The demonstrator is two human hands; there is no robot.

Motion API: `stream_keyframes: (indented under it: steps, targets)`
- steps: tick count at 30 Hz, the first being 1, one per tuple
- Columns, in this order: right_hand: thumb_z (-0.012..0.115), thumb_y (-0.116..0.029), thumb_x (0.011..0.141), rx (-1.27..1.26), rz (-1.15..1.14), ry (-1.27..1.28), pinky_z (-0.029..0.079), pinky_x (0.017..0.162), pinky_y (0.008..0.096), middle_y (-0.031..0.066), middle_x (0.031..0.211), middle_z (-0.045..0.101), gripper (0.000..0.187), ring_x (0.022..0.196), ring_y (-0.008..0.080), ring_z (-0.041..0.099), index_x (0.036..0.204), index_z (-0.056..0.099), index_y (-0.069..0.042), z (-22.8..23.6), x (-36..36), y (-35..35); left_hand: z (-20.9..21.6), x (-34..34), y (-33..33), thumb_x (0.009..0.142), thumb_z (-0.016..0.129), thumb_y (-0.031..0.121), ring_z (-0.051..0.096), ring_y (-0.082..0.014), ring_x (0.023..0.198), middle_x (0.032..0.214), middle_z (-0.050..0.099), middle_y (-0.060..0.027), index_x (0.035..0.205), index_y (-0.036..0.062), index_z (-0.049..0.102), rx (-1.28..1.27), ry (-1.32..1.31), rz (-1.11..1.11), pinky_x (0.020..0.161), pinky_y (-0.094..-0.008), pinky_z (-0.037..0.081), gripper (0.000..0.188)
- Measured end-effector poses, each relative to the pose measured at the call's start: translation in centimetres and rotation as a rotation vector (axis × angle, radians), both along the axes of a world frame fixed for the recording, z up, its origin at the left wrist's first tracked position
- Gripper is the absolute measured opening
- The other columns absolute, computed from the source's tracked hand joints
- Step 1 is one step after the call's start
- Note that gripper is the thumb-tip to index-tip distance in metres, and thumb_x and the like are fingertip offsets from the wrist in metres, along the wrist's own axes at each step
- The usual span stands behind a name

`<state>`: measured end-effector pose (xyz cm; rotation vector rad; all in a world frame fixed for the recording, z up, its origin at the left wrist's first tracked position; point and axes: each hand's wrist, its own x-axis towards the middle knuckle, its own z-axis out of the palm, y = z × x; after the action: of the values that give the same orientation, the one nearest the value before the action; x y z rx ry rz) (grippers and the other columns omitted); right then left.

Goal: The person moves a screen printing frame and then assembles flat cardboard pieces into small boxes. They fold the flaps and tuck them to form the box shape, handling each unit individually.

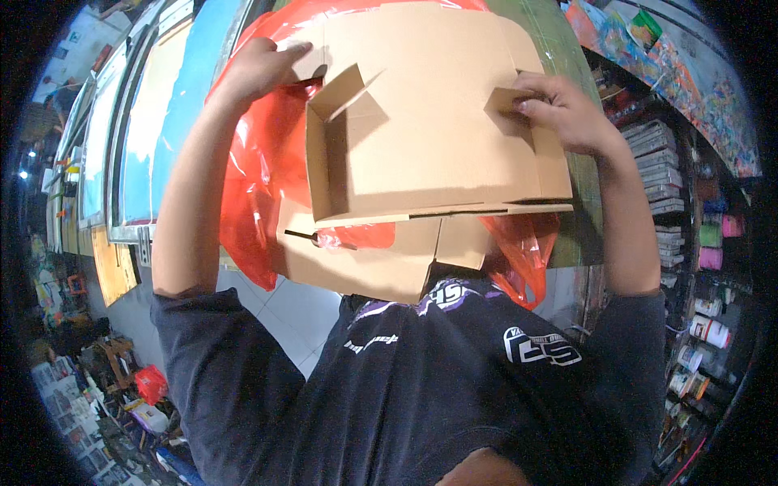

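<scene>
A brown cardboard box [429,121], partly folded, lies in front of me with its broad inner face up. Its left wall stands upright, and a small corner flap [340,93] juts inward from it. At the right side my right hand [563,109] is closed, pinching another small flap [504,100] between thumb and fingers. My left hand [263,69] grips the board near the far left corner, thumb stretched along it; its other fingertips are partly hidden. Toward my body extends a slotted cardboard panel [365,267]. Red plastic bags [259,162] lie under the cardboard.
Framed screens or panels [170,121] stand along the left, some pale and some blue. A green surface [567,49] shows beyond the box. Shelves at right hold stacked grey items [655,150] and several white tubs [709,330]. Clutter covers the lower left.
</scene>
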<state>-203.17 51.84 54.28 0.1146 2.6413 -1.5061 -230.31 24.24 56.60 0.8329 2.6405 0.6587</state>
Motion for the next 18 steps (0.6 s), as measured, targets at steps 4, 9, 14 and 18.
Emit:
stream_keyframes:
  steps: [4,9,14,18]
  targets:
    - [0.049,-0.003,0.082,-0.006,-0.033,-0.033,0.041,0.084,0.0272,0.0039,0.093,0.052,0.019,0.091,0.0143,0.052,0.098,0.054,0.005,-0.1,0.1,0.1,-0.8,-1.8,1.1,0.080,0.063,0.032,0.058,-0.0181,0.071,0.078,0.062,-0.0112,0.085,-0.0066,0.062,0.191,-0.161,0.037,0.064,-0.0298,0.045,0.039]
    - [0.051,-0.003,0.082,0.255,-0.025,-0.021,0.040,0.088,0.0283,0.0081,0.100,0.053,0.022,0.098,0.0174,0.051,0.103,0.054,0.004,0.9,-0.1,-0.4,1.8,0.2,0.6,0.081,0.059,0.015,0.061,-0.0172,0.074,0.081,0.059,-0.0073,0.097,-0.0004,0.057,0.645,-0.336,0.035,0.066,-0.0271,0.048,0.022]
    - [0.052,-0.005,0.080,0.435,0.067,0.014,0.038,0.093,0.0301,0.0121,0.107,0.054,0.028,0.103,0.0218,0.051,0.108,0.054,0.002,1.4,0.1,-1.0,2.5,2.0,-0.7,0.083,0.057,0.019,0.061,-0.0195,0.087,0.097,0.060,-0.0103,0.109,0.0003,0.050,0.785,-0.732,0.009,0.080,-0.0314,0.050,0.033]
    - [0.053,-0.006,0.079,0.418,-0.029,0.077,0.036,0.096,0.0322,0.0143,0.110,0.054,0.029,0.108,0.0260,0.050,0.107,0.054,0.002,1.0,0.8,-1.7,3.6,7.6,-0.3,0.085,0.060,0.020,0.058,-0.0177,0.093,0.104,0.058,-0.0101,0.114,0.0002,0.047,0.873,-0.347,-0.035,0.082,-0.0307,0.047,0.038]
